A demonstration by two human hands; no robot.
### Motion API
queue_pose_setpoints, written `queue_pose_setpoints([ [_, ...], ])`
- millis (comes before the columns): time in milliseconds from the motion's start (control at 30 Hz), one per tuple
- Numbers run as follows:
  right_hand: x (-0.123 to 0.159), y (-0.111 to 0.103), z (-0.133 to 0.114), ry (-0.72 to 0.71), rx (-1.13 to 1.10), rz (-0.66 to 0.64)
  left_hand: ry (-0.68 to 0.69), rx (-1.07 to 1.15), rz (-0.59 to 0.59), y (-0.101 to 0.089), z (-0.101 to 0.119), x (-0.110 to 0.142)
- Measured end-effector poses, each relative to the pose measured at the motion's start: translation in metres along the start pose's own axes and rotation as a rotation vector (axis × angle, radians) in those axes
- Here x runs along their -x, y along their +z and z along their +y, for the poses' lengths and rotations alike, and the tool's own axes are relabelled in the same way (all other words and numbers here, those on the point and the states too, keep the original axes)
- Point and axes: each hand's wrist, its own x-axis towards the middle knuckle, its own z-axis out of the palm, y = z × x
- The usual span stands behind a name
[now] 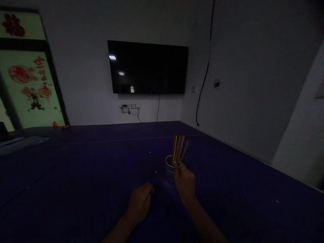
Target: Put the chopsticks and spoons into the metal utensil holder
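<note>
A bundle of thin wooden chopsticks (pixel 178 147) points upward at the metal cup (pixel 169 168), which stands upright on the dark blue surface. My right hand (pixel 186 180) is closed around the lower part of the chopsticks at the cup's right rim, with the thumb up against them. It covers the right side of the cup and the sticks' lower ends, so I cannot tell how far they reach inside. To the left and nearer to me, my left hand (pixel 141 201) rests on the surface with its fingers curled in, apart from the cup. Nothing shows in it.
Small white scraps (pixel 156 172) are scattered about the blue surface (pixel 88 175). Clear plastic sheeting (pixel 24 144) and small orange objects (pixel 60 125) lie at the far left. A television (pixel 149 69) hangs on the back wall, and a black cable (pixel 205 76) runs down the right wall.
</note>
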Motion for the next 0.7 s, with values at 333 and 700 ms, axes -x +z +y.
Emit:
queue_pose_setpoints([
  [333,-0.0028,0.0014,0.0052,0.073,0.273,-0.210,0.092,-0.032,0.008,0.0065,-0.0077,0.0029],
  [700,0.0019,0.0086,0.0087,0.068,0.139,-0.118,-0.048,0.030,-0.073,0.0007,-0.0053,0.0026],
])
